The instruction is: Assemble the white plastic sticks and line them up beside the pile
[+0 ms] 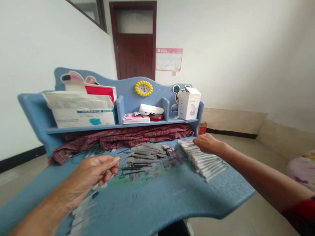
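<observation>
My left hand (99, 168) is closed in a pinch over the left part of the blue desk. What sits between its fingertips, if anything, is too thin and blurred to name. My right hand (208, 143) is closed at the far end of a row of slim, clear-and-white sticks (204, 164) lying side by side; its fingertips are partly hidden. Between the hands lies a loose pile of thin grey-and-clear pieces (147, 150), with several black rods (135, 168) in front. Below my left wrist are more clear slim pieces (82, 213), and a small black piece (95, 195).
The blue desk (157, 200) has a curved front edge and a raised back shelf (105, 128). Checked red cloth (137, 135) lies under the shelf. On the shelf stand a mask box (71, 118), booklets (136, 120), a red tin (156, 117) and a white carton (188, 104).
</observation>
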Demonstrator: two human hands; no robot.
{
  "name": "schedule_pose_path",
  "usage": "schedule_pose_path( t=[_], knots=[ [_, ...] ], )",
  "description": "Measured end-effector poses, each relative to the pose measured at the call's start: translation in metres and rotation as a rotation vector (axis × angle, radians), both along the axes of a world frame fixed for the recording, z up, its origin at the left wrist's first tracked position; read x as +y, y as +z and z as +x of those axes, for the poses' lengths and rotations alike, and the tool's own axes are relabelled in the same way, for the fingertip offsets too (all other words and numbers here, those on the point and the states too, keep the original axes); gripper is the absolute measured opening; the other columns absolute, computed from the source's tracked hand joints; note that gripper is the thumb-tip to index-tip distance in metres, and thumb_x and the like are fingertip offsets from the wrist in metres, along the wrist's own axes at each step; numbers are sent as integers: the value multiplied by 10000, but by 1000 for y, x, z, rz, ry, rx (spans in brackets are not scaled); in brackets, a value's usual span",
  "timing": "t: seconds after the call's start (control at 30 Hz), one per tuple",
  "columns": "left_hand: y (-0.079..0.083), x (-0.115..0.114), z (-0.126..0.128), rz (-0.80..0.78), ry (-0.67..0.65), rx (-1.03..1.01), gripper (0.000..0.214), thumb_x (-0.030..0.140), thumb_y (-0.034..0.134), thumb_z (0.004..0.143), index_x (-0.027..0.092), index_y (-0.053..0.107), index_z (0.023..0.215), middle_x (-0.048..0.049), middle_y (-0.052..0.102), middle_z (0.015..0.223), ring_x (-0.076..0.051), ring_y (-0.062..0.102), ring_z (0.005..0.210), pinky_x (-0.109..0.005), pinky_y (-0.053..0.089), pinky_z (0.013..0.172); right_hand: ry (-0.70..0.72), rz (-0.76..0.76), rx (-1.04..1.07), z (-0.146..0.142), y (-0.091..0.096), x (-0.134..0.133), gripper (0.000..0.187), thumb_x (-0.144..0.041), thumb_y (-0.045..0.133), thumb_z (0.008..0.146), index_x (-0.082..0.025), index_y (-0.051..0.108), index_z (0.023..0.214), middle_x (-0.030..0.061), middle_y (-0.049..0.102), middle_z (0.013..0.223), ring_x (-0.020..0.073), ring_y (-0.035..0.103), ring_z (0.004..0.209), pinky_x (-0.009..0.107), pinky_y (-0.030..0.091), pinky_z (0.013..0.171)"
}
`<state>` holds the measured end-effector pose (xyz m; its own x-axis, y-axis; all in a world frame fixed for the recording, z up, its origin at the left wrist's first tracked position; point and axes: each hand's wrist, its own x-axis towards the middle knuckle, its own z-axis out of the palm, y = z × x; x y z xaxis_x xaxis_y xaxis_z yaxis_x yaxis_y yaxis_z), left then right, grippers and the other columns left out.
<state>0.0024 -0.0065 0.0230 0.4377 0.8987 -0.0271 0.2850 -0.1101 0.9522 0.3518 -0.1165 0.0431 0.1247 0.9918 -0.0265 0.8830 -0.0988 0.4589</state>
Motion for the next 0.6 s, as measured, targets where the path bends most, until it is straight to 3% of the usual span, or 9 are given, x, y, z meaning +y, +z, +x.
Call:
schedule_pose_path(
  t=[0.2,0.4,0.6],
  knots=[
    [-1,0,-2,21,10,69,252,338,632,714,155,598,544,32,504,405,-61,399,387,-115,257,393,59,-12,-3,15,-20,0,293,-7,409,761,-77,647,917,204,658,909,283,636,888,360,492,695],
    [2,0,-6,114,-27,94,264,347,619,723,151,600,546,34,492,397,-62,398,379,-123,277,386,69,-20,-2,18,-24,2,296,-7,407,761,-83,646,919,200,657,909,282,637,885,358,487,694],
    [3,5,-19,193,25,100,302,421,636,660,148,597,539,6,523,419,-82,428,369,-149,275,354,114,-16,40,-6,-24,4,287,-34,396,775,-121,635,909,162,674,813,269,655,804,333,474,624]
  ],
)
